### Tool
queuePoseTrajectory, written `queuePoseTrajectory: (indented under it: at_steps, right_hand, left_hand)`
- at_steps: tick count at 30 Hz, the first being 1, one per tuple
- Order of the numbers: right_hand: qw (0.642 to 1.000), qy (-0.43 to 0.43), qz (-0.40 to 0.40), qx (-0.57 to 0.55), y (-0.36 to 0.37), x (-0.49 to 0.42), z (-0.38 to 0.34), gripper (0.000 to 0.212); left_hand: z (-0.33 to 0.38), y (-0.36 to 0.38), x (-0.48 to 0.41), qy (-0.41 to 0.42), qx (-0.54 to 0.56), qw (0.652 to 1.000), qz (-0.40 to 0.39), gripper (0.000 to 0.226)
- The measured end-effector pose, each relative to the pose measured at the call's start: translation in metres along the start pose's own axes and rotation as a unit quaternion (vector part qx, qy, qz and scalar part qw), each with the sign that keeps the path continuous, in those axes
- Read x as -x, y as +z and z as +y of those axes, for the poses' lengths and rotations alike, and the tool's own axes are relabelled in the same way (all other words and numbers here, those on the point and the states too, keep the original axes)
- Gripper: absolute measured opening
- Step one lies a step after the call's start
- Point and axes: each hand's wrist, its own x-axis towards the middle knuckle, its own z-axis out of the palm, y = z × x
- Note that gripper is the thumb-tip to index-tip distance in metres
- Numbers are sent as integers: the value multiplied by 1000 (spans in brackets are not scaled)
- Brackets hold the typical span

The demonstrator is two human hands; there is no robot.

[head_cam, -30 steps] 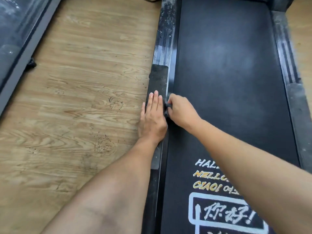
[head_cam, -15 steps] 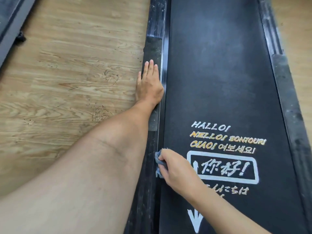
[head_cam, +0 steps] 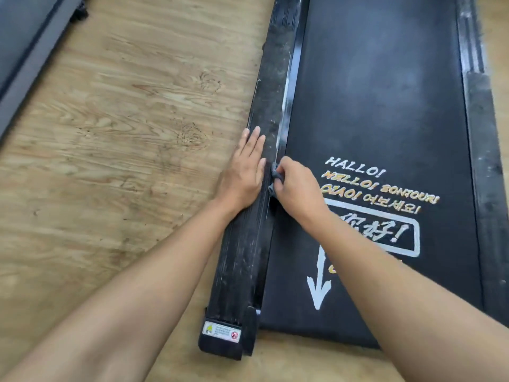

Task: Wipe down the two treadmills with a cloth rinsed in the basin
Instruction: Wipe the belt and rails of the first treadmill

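Observation:
A black treadmill (head_cam: 380, 106) lies flat on the floor, its belt printed with white and yellow greetings and an arrow. My left hand (head_cam: 245, 172) rests flat, fingers straight, on the dusty left side rail (head_cam: 272, 78). My right hand (head_cam: 297, 188) grips a small grey cloth (head_cam: 274, 179), bunched in its fingers, against the groove between the rail and the belt. Most of the cloth is hidden under the hand. A second treadmill's grey edge (head_cam: 30, 51) shows at the top left.
Wood-grain floor (head_cam: 124, 133) lies between the two treadmills. The near end cap of the left rail carries a white sticker (head_cam: 221, 331). The right side rail (head_cam: 479, 133) runs along the belt's far side. No basin is in view.
My right hand slid the cloth toward me along the groove, then back up beside my left hand. My left hand shifted toward the near end of the rail. The view pulled back, showing the end cap.

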Motion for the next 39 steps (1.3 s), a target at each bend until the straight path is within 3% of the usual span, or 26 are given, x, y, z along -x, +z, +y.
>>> queuePoseTrajectory:
  at_steps: [3,6,8,10,13,15,19,22,28,32,35,39]
  right_hand:
    - [996,-46,-60,-51,22,130,-2,20]
    - [986,-102,-127,-28,31,205,-4,27]
    - [983,-115,-143,-5,27,195,1,24]
    - [990,-102,-97,1,23,153,5,17]
    - [999,-26,-30,2,12,70,-2,6]
    - [1000,10,-23,1,11,49,-9,9]
    - [995,21,-97,-25,24,143,-17,16]
    - [986,-29,-157,-49,34,228,-21,24]
    - [974,-82,-209,28,26,218,-9,5]
    - [970,-50,-224,83,-25,204,44,19]
    - [979,52,-139,136,-78,178,112,17]
    - [971,199,-8,133,-118,140,181,18]
  left_hand:
    - [3,-1,1,-13,19,1000,5,52]
    - [4,-4,3,-20,32,999,5,52]
    - [6,-5,4,-26,33,999,9,52]
    - [8,-5,2,-26,24,999,12,53]
    - [10,-6,6,-37,6,999,-1,55]
    - [12,-7,10,-43,-1,999,-11,55]
    - [17,-10,14,-54,-16,998,-21,55]
    - [19,-10,15,-67,-51,996,-24,55]
    - [37,5,10,-108,-140,983,-48,67]
    - [62,21,32,29,-162,985,-53,68]
    - [87,30,57,131,-152,972,-120,69]
    - [122,40,89,200,-127,959,-152,59]
